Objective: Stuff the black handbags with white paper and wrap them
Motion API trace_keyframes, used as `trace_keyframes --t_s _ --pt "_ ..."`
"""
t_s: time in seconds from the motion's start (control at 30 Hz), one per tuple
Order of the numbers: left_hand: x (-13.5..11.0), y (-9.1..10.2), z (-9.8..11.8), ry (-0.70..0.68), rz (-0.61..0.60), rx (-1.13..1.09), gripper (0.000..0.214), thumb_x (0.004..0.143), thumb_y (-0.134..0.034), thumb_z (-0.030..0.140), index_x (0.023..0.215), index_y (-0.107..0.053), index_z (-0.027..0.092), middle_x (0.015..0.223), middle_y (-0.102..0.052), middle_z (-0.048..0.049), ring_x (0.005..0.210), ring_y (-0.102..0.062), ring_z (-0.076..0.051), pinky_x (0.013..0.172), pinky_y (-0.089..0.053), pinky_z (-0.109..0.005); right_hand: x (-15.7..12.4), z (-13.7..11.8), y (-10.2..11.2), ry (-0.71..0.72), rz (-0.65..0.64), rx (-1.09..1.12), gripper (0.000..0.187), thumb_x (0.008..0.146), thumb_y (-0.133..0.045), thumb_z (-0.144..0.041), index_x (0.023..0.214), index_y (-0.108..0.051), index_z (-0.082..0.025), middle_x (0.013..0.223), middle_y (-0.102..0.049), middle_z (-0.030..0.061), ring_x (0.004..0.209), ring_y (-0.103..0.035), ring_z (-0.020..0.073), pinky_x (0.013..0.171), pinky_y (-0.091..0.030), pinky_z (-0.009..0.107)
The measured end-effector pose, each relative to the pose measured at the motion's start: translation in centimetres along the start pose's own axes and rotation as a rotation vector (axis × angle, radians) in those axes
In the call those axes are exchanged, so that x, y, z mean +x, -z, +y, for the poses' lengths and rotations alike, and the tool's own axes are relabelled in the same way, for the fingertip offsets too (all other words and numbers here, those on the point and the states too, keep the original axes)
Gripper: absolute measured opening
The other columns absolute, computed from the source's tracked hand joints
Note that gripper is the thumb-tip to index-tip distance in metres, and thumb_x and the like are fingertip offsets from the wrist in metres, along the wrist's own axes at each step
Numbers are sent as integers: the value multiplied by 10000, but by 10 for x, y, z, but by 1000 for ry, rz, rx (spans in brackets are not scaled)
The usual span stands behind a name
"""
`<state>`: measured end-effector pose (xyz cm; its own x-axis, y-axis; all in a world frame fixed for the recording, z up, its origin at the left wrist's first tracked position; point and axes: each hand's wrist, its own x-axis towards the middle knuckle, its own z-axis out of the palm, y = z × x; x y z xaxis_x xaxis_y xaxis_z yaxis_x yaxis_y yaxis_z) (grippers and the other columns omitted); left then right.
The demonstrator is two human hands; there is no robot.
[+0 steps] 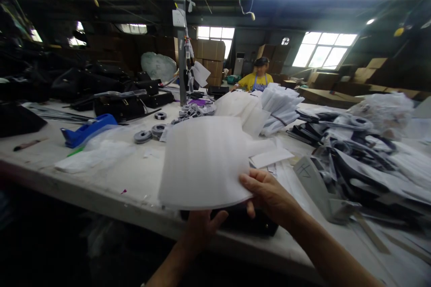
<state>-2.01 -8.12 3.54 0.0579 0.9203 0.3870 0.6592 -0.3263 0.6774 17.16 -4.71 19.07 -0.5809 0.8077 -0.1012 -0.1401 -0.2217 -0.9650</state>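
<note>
A white translucent foam sheet point(205, 161) hangs in front of me, slightly curved, above the table's front edge. My right hand point(266, 190) is closed on its lower right corner, thumb on top and fingers beneath. My left hand point(201, 226) is at the sheet's lower edge; its thumb is stretched out to the right, while the sheet hides the other fingers. Whether it touches the sheet I cannot tell. Below the sheet, at the table edge between my hands, lies a black bag-like item point(242, 222), mostly covered.
A blue tape dispenser point(89, 130) and coiled grey straps point(143, 136) stand left on the white table point(111, 184). Stacked white foam point(279, 107) lies behind the sheet. A grey box-like object point(311, 184) and black straps point(357, 161) crowd the right. A person in yellow point(249, 81) is across the table.
</note>
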Motion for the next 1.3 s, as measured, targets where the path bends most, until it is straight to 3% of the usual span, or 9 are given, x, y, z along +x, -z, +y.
trace_keyframes --t_s 0.17,0.3,0.47,0.6,0.7,0.83,0.93,1.1,1.3 --pt "2 25 6 240 -172 -346 767 748 -579 747 1254 -626 173 1176 -696 -141 1253 -539 -351 1117 -341 -527 -9 33 44 -155 334 -257 450 743 -704 -588 764 -528 -174 581 -649 -10 404 -582 92 356 -445 156" --pt "7 39 14 262 -244 -474 716 750 -558 760 1103 -683 151 1004 -721 -120 1155 -577 -352 1081 -370 -478 -12 38 55 -232 399 -375 386 783 -636 -563 780 -520 -195 592 -652 -10 423 -592 105 366 -440 173" --pt "9 32 12 402 -169 -543 620 862 -399 729 593 -547 190 521 -457 14 601 -524 -184 656 -470 -312 -9 20 53 -330 380 -895 324 870 -519 -529 822 -564 -212 605 -649 8 467 -625 179 405 -456 260" --pt "10 26 11 421 -177 -563 629 840 -431 734 486 -417 215 452 -302 48 479 -405 -131 547 -420 -282 -6 5 47 174 614 -1562 489 811 -650 -539 1163 -598 -203 1032 -719 117 929 -688 329 789 -545 470" --pt "12 26 14 362 -174 -615 530 882 -470 638 668 -634 181 639 -602 -16 787 -624 -227 821 -502 -339 4 10 31 507 387 -1691 713 768 -736 -490 1374 -499 -198 1430 -523 152 1322 -468 362 1087 -372 552" --pt "13 27 16 306 -134 -655 446 892 -506 558 1047 -718 197 1161 -695 -69 1257 -525 -282 1167 -281 -432 28 28 9 433 6 -1605 585 817 -717 -394 1352 -560 -215 1413 -553 129 1293 -525 302 1084 -415 454" --pt "14 30 16 352 -93 -615 476 883 -501 572 1087 -718 200 1215 -682 -75 1287 -508 -290 1191 -245 -445 46 32 7 326 -32 -1536 271 914 -589 -272 1159 -700 -239 1146 -731 77 1045 -691 242 915 -524 342" --pt "15 37 21 380 -106 -622 509 894 -470 593 1055 -732 187 1104 -726 -81 1208 -567 -304 1128 -345 -440 73 10 16 461 66 -1556 178 909 -574 -229 953 -745 -249 918 -777 16 856 -731 200 762 -529 261" --pt "5 25 12 497 -99 -484 517 867 -473 629 883 -765 202 893 -750 -45 990 -666 -285 926 -516 -349 129 -67 17 925 645 -1568 263 939 -508 -232 1089 -723 -210 982 -774 67 830 -738 207 704 -526 248"
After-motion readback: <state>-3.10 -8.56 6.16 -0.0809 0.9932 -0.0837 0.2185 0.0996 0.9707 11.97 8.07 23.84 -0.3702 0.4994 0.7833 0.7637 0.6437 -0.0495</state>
